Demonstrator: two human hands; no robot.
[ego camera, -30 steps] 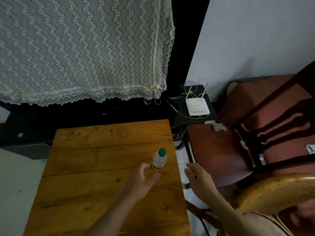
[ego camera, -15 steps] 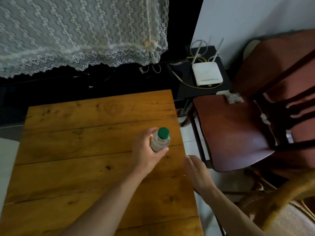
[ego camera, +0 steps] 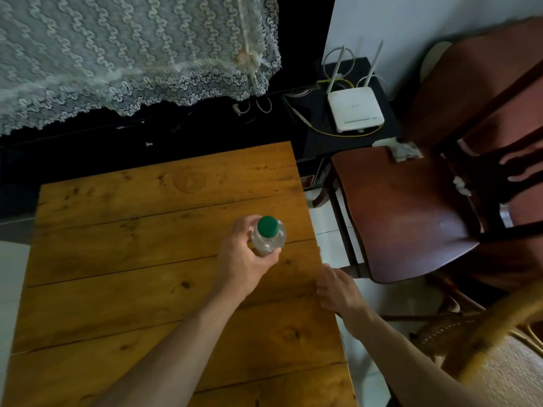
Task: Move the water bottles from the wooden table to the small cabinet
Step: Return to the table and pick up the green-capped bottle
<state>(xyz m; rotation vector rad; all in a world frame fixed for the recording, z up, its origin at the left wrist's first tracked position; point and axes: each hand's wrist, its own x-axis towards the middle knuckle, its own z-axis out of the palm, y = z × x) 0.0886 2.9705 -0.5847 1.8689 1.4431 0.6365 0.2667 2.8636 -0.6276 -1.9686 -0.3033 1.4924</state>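
Wooden desk (ego camera: 123, 259) is seen from above, beside a red-brown chair (ego camera: 405, 218). Water bottle (ego camera: 269, 239), green-capped, is gripped upright over the desk by the left hand (ego camera: 244, 257). Right hand (ego camera: 338, 292) is held loosely open at the desk's edge.

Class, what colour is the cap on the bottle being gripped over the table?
Green: the round cap tops the clear plastic water bottle, seen best in the head view.
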